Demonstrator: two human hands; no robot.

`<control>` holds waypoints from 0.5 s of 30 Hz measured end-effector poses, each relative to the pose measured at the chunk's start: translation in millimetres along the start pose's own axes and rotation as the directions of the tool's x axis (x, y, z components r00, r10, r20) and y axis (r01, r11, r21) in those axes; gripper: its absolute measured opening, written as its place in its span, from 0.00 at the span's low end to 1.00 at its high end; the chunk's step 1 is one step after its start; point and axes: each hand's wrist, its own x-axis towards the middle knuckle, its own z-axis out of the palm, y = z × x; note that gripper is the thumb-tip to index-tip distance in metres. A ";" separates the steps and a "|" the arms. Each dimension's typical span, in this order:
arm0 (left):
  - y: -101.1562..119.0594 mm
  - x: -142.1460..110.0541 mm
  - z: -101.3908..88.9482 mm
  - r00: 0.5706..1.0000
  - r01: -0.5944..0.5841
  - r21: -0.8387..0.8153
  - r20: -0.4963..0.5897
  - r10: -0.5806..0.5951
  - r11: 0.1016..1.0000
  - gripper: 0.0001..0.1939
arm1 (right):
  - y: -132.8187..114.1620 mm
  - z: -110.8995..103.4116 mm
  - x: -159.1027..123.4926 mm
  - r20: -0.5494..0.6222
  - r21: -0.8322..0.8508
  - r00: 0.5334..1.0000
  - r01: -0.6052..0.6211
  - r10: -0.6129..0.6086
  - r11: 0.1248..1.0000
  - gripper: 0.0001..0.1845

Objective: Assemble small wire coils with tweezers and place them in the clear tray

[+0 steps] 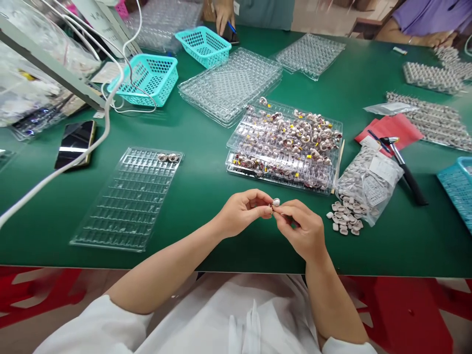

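Near the table's front edge, a small whitish rounded shell (276, 202) with a dark reddish bit below it is pinched between my two hands. My left hand (243, 211) is closed on it with thumb and forefinger. From the other side, my right hand (302, 227) grips it with its fingertips. Just beyond my hands, stacked clear trays (283, 147) hold many similar parts with yellow tabs. To the right, a pile of loose pale shells (345, 216) lies by a clear bag (368, 177) of them. On the left, a clear slotted tray (121, 206) carries two pale parts (167, 157) in its far corner.
A hammer (405, 172) and red sheets (398, 130) lie right of the bag. Turquoise baskets (155, 78) and empty clear trays (232, 86) stand farther back. A white cable (105, 132) crosses near a phone (75, 142). Across the table are a person's hand (224, 14) and a purple-sleeved person (431, 24).
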 end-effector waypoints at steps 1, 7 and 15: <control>0.8 0.3 -0.4 0.999 0.031 -0.056 0.012 -0.030 0.998 0.13 | 1.0 0.7 -1.1 -0.009 -0.019 0.999 0.033 -0.033 0.999 0.10; 2.8 3.9 -6.2 0.961 0.277 -0.322 0.076 -0.267 0.905 0.22 | 8.5 1.7 -4.0 0.014 -0.137 0.987 0.159 -0.159 0.978 0.15; -2.1 5.6 -12.0 0.958 0.285 -0.246 0.100 -0.268 0.926 0.16 | 7.5 -1.0 -1.1 0.108 -0.237 0.962 0.269 -0.250 0.933 0.15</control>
